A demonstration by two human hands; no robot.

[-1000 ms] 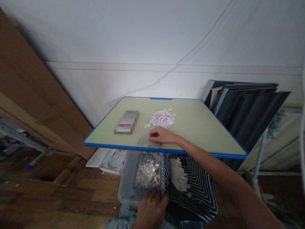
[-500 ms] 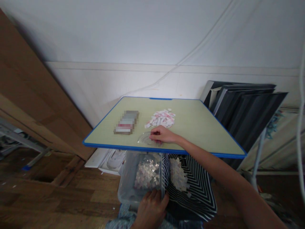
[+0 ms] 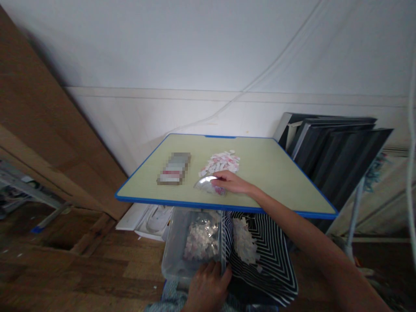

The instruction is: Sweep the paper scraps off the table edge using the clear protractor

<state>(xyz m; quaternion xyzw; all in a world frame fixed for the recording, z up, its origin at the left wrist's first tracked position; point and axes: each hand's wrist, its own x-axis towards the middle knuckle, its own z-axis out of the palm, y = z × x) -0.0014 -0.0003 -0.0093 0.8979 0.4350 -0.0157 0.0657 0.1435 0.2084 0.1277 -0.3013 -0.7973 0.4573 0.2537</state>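
Note:
My right hand [image 3: 230, 182] is closed in a pinch on a clear, shiny plastic piece with a curved edge [image 3: 205, 185], low over the near part of the table. Something pink shows by my fingers; its kind is unclear. Just beyond lies a heap of small white and pink slips [image 3: 221, 162]. Below the table, my left hand [image 3: 208, 284] has its fingers curled over the near rim of a translucent plastic bin [image 3: 172, 260]. Inside the bin is a pile of glossy small pieces [image 3: 201, 238].
The pale table [image 3: 269, 173] has a blue edge. A blurred-out object [image 3: 174, 169] lies at its left. Beside the bin sits a black-and-white striped container [image 3: 276, 247] holding pale slips [image 3: 246, 245]. Dark panels [image 3: 338, 147] lean at right; a cardboard surface [image 3: 48, 108] rises at left.
My right hand has shifted slightly right, and the clear plastic piece moved with it, now tilted and catching bright light. My left hand stays on the bin's rim.

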